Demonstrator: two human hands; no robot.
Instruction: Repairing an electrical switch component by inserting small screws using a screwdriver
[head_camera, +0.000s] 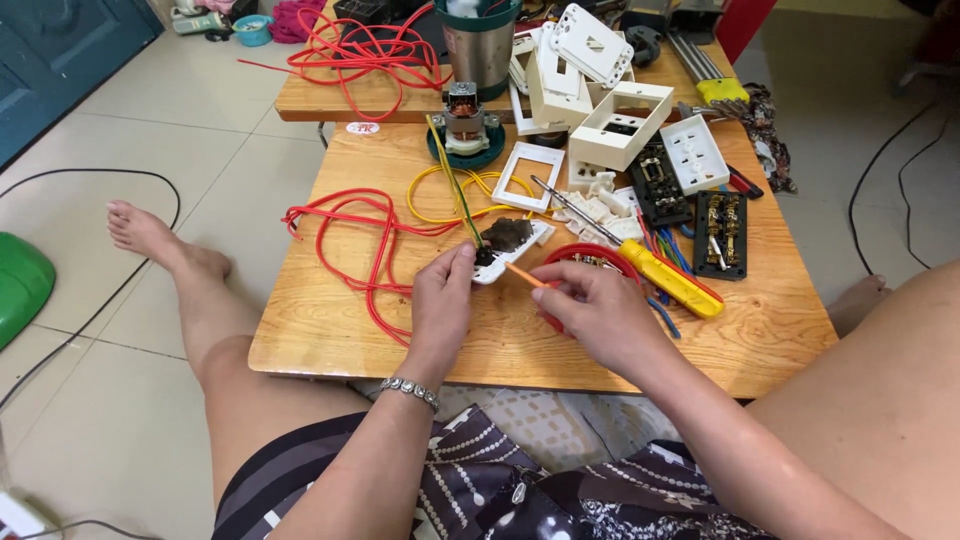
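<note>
Person seated on the floor at a low wooden table (330, 330), legs stretched to either side of it.

Left hand (443, 300): fingers curled closed around the near end of a white socket plate (515, 250), thumb on top. The plate lies on the table in front of the person, tilted a little, with a dark, rusty-looking insert showing in its upper face. A green-and-yellow wire (452, 185) runs from the plate up toward the far side of the table. A bracelet (410, 391) sits on the left wrist.

Right hand (600, 310): fingers pinched shut on a thin orange tool (522, 274), which looks like a small screwdriver; its tip points left toward the socket plate and ends just beside the left thumb. Whether the tip touches the plate I cannot tell.

Just right of the hands lies a yellow-handled screwdriver (665, 277), its shaft slanting up and left, resting over a red round lid (590, 255). Beyond it: loose white plastic pieces (600, 205), a white frame (528, 175), two black switch blocks (722, 232) and a white socket face (695, 152).

Left part of the table: loops of red wire (370, 250), partly hanging over the edge, and a yellow wire loop (440, 195). At the far edge stands a small motor (465, 122) on a green base, with a steel cylinder (478, 45) behind it on a second table.
</note>
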